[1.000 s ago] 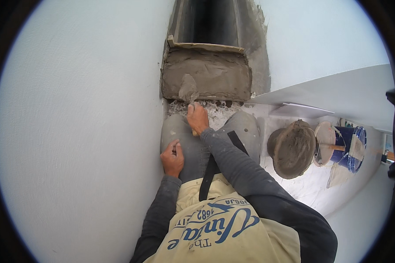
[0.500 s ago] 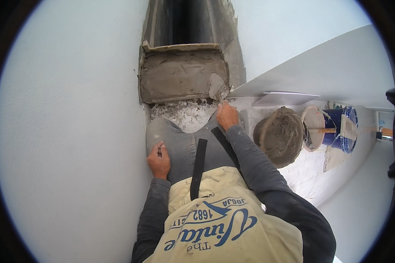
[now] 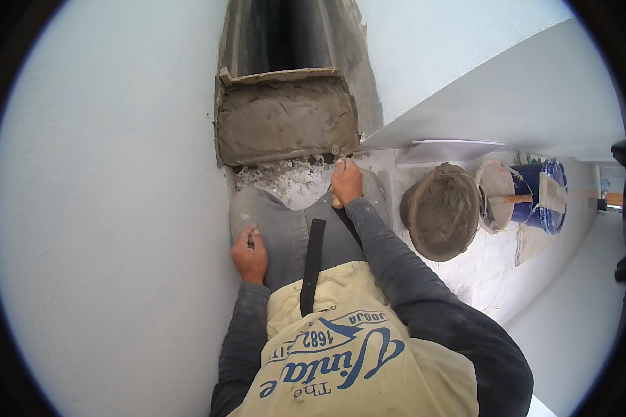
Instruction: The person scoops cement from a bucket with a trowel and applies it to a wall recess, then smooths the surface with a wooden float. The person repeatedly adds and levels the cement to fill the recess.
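Note:
My right hand (image 3: 347, 181) is wrapped round a trowel (image 3: 337, 201) at the front edge of a wet mortar step. The light handle end sticks out below my fist; the blade is edge-on and barely shows beyond it. Grey-brown mortar (image 3: 285, 118) covers the step, with ridges and smear marks on its top. My left hand (image 3: 250, 255) rests by my left thigh, fingers curled in, and I see nothing in it.
A thin wooden strip (image 3: 285, 75) borders the far edge of the mortar, before a dark opening. White walls (image 3: 104, 208) flank me. On the right stand a mortar bucket (image 3: 444, 212), a pinkish bucket (image 3: 494, 197) and a blue bucket (image 3: 528, 194). A white panel (image 3: 448, 151) lies near the wall.
My right hand has moved slightly left and toward me, turning the trowel from blade flat on the mortar's right corner to edge-on at the front edge. My left hand stays put.

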The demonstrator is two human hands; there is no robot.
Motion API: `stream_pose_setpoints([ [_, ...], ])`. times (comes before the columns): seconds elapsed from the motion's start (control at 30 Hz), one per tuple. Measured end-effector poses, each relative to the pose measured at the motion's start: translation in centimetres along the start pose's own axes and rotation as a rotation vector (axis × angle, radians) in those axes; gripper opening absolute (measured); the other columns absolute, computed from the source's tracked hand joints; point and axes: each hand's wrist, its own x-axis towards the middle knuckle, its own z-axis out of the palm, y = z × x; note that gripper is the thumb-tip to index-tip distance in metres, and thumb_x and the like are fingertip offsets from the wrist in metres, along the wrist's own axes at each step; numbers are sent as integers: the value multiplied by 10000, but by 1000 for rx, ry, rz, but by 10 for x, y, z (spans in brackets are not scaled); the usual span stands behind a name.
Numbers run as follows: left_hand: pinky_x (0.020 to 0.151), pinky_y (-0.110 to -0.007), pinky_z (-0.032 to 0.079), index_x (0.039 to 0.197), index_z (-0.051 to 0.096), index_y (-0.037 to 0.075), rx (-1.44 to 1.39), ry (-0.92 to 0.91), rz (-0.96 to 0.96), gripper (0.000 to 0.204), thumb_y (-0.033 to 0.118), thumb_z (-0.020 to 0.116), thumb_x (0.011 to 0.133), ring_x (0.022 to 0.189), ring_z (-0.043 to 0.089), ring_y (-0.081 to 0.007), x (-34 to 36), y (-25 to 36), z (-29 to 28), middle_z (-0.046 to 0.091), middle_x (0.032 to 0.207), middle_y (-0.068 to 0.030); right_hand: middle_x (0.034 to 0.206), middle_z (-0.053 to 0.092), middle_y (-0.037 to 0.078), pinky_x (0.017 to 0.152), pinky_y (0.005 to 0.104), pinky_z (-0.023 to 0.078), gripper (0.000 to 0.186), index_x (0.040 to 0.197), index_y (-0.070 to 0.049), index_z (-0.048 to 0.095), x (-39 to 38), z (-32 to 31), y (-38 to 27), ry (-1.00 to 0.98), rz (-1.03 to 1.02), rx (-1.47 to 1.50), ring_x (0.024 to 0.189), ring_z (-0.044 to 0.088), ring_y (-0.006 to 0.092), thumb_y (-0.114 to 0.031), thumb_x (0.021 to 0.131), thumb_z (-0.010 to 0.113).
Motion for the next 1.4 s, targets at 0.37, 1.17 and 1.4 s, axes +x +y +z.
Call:
stream_pose_setpoints([
  [0.37, 603, -294, 522, 1054, 728, 25, 5, -1, -55, 184, 106, 642, 913, 614, 642, -138, 1, 3, -3, 693, 716, -91, 895, 659, 331, 831, 570, 490, 340, 1013, 45, 600, 8, 32, -48, -94, -198, -321, 902, 638, 513, -282, 966, 522],
  [1.17, 604, -312, 522, 1047, 721, 12, 29, -15, -77, 178, 101, 644, 914, 614, 646, -171, 3, 5, -7, 690, 719, -110, 936, 660, 331, 858, 570, 491, 347, 1090, 50, 566, -39, 104, -105, -346, -259, -272, 949, 635, 513, -274, 986, 501],
  [1.4, 607, -316, 513, 1067, 719, 16, 42, -13, -21, 199, 113, 634, 916, 606, 626, -163, 3, 3, 0, 677, 705, -103, 890, 663, 310, 770, 559, 503, 334, 1085, 24, 588, -5, -46, -40, -59, -287, -431, 851, 642, 494, -284, 966, 539],
])
